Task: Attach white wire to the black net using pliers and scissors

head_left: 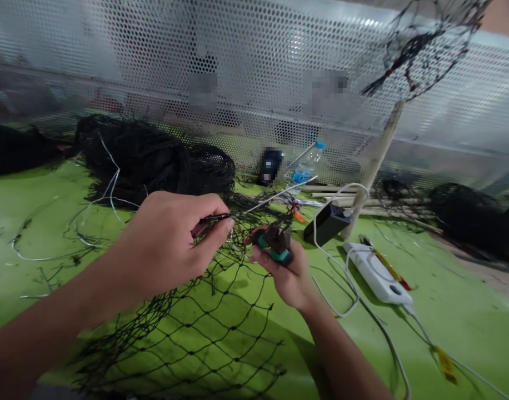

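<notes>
My left hand (179, 239) is closed in a pinch on a thin black cord (215, 218). A slim pale metal rod (279, 194) extends up and right from just beyond the fingertips; whether it joins the cord, I cannot tell. Beside it, my right hand (285, 275) is wrapped round pliers (277, 239) with black and teal handles, their dark jaws pointing upward. Black knotted netting (225, 291) hangs and spreads beneath both hands, bunched near the fingers. Parts of my right fingers are hidden behind the pliers.
A large black net heap (141, 155) lies behind my left hand. At right are a black adapter (327, 222), a white power strip (377, 272) and trailing cables. A water bottle (304, 169), an upright wooden stick (379, 161) and a perforated metal panel (250, 50) stand behind.
</notes>
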The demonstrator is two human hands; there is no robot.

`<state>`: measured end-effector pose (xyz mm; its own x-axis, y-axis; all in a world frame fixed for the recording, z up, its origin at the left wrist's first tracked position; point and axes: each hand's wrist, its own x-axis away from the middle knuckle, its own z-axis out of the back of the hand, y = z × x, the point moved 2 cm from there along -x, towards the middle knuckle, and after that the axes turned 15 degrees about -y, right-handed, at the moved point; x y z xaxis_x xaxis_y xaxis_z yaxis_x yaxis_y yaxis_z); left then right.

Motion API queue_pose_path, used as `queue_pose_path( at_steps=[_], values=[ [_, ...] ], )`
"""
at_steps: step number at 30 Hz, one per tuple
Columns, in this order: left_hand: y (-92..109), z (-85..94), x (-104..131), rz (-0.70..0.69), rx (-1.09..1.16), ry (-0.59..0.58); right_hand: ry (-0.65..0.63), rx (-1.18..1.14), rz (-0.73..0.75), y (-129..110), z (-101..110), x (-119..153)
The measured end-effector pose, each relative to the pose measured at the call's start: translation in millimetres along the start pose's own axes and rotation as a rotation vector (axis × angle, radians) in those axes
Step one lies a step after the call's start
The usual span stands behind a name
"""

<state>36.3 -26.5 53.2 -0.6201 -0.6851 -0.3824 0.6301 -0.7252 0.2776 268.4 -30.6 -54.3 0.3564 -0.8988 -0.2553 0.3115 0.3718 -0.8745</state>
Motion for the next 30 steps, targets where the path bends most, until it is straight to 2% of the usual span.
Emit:
queue_pose_path(
  at_steps=[6,10,13,18,24,30],
  values=[
    [0,1.3,3,-0.025,-0.050,0.007,-0.077,-0.032,-0.002,-4,-9,2],
    [4,-1.5,4,-0.060,-0.099,0.012,0.051,-0.117,-0.024,-3,-16,3],
    [8,-7.1,2,-0.075,-0.096,0.003,0.129,-0.051,-0.012,-7,-18,3],
    [10,-13.7,1,-0.061,-0.123,0.006,0.178,0.105,-0.009,-13,-19,2],
    [11,-13.2,2,-0.050,-0.086,-0.034,0.215,0.198,-0.009,-8,-19,4],
    [12,-11.9,3,-0.034,0.035,-0.059,0.255,0.252,-0.014,-6,-21,8]
  ],
)
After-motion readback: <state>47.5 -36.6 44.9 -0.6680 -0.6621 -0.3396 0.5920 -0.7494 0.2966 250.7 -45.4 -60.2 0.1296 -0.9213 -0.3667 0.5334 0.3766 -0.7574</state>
